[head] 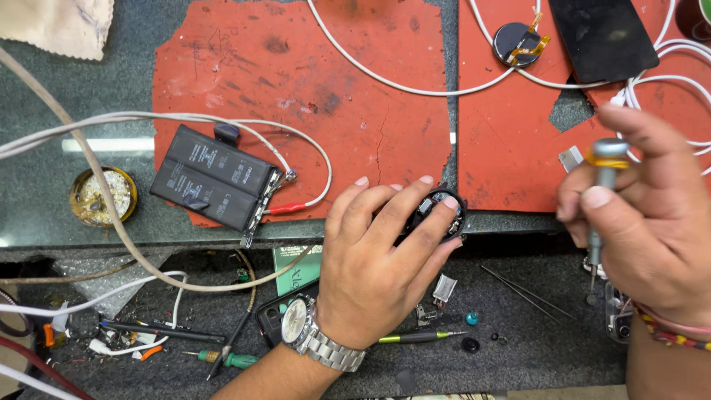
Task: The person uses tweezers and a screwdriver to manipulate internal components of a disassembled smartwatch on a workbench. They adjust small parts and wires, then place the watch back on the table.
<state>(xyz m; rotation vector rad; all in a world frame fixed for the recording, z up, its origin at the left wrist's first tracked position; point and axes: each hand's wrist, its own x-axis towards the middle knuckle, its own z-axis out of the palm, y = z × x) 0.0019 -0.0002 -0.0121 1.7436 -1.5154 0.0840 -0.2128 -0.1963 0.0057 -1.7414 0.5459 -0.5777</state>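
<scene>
So the left hand [385, 259] is lying palm down over a small round black device [438, 215] that's sitting right at the front edge of the red mat [296, 96] on the bench [44, 185]. The fingers [426, 215] are spreading across its left side and pinning it, with the exposed insides peeking out past the fingertips on the right. Being round, it's not really pointing anywhere; its open face is looking up. The left forearm is coming in from the bottom, wrist wearing a metal watch [300, 324], fingers aiming up and to the right.

The right hand [652, 222] is hovering well to the right, fingers pinching a slim precision screwdriver [601, 200]. Its long axis is running nearly vertical, silver cap with an orange ring up top, tip pointing down toward the dark lower bench, clear of the device. The right wrist is entering from the lower right corner.

A black battery pack [211, 181] is lying on the mat's left side, well apart.
</scene>
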